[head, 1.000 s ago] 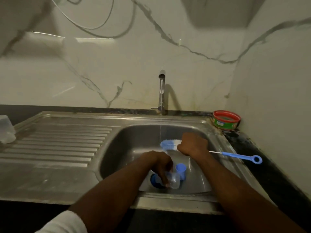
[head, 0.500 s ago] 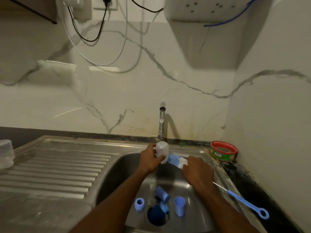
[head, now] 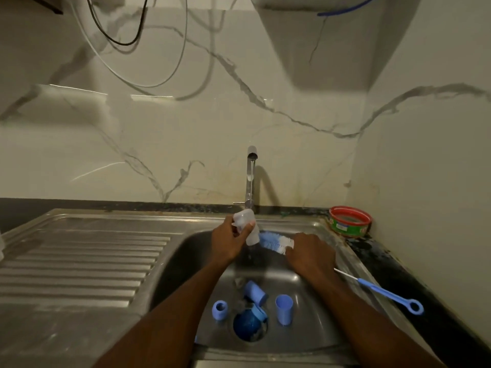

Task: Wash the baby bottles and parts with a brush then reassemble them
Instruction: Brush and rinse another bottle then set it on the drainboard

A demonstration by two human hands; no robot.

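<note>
Bottle (head: 248, 226), light, wet, likely slippery clear plastic, sits gripped mid-body in the left hand (head: 229, 239)'s curled fingers, while the right hand (head: 310, 252) grips the brush (head: 273, 241), bristles just past its fingertips.

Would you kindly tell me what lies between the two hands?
In the head view, the brush's bristle head spans from the left hand, holding the bottle, to the right hand.

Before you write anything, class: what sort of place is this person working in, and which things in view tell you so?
Most likely a home kitchen. A stainless steel sink with a ribbed draining board sits under a running tap, set against a marble-patterned backsplash.
</note>
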